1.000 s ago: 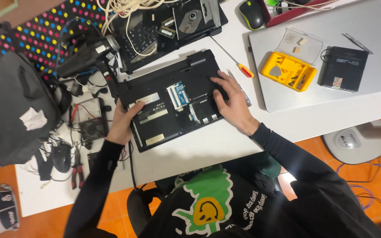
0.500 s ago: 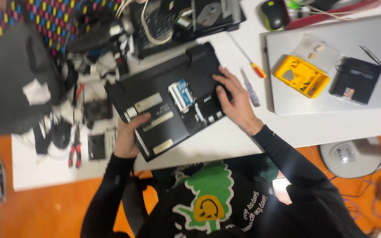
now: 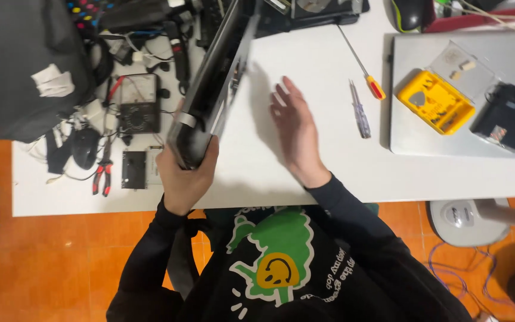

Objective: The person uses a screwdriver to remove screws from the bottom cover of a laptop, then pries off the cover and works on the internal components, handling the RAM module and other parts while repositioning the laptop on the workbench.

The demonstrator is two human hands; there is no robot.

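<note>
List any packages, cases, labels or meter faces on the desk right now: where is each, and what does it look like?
Yellow tool case: on the grey closed laptop, right; rectangular, clear lid open.
Black pouch: beside the case, far right; squarish.
Multimeter: left of the tilted laptop that the left hand grips; black, pale dial face.
White label: on the dark bag, far left; crumpled rectangle.

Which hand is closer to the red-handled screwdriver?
Right. The right hand lies open on the table just left of the screwdriver; the left hand grips the laptop, farther away.
</note>
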